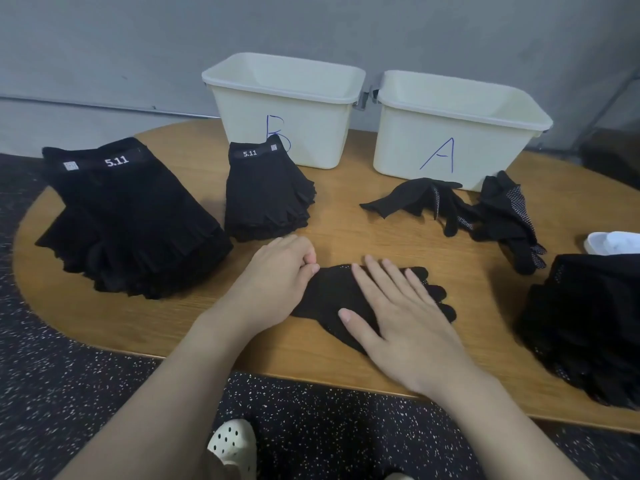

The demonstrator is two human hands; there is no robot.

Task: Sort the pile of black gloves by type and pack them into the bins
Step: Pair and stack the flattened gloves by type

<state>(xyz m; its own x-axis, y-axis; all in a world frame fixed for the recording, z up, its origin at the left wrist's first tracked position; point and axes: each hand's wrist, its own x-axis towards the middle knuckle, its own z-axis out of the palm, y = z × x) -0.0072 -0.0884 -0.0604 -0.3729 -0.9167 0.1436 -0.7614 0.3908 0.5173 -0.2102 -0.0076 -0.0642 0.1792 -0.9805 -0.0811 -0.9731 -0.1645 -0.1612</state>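
We see bare tabletop just left of the flat dotted glove, an open lane beyond it toward bin A, loose gloves crowding that bin's front, fingerless stacks blocking far left.

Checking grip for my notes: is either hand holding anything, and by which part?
The left hand pinches the dotted glove at its cuff edge; the right hand only presses flat on it.

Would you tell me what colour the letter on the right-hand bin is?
Blue: a handwritten A on the cream bin, seen in the head view.
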